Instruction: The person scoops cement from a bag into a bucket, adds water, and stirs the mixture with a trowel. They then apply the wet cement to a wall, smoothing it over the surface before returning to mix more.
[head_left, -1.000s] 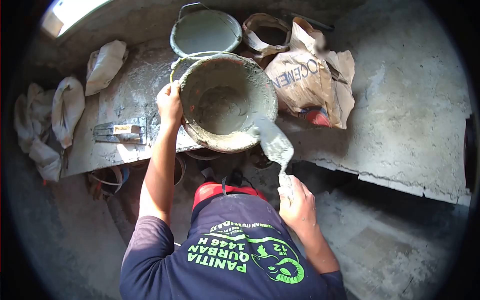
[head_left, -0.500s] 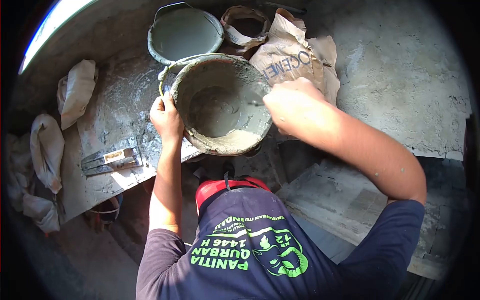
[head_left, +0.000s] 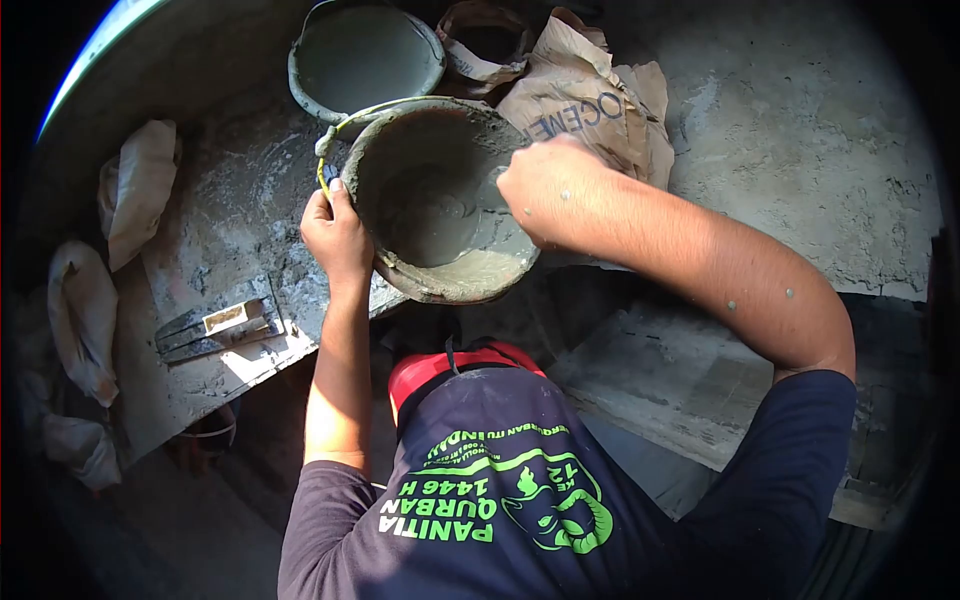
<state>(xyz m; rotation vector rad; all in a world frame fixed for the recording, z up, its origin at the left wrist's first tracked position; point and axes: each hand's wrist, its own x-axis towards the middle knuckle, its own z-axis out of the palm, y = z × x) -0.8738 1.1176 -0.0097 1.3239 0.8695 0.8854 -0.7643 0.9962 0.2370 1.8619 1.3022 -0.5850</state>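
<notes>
A mortar-crusted bucket [head_left: 455, 288] is tipped toward me, with wet grey cement mix [head_left: 425, 222] in its bottom. My left hand [head_left: 338, 238] is closed on the bucket's left rim, thumb up by the yellow handle [head_left: 322, 165]. Over the right side of the bucket, my right hand [head_left: 560, 195] is in a fist, its back toward me. Whatever that fist holds is hidden behind the fingers and wrist. Grey spots of mix dot my right forearm.
Behind stands a second bucket [head_left: 368, 62] of grey liquid. A torn paper cement bag [head_left: 590, 110] lies beside it. On the board at left rests a trowel-like flat tool with a pale block handle [head_left: 232, 318]. Crumpled sacks [head_left: 82, 320] line the left edge.
My right hand has shifted slightly left and down at the bucket's rim. A thin dark metal piece seen by its fingers earlier is now hidden. My left hand keeps its hold.
</notes>
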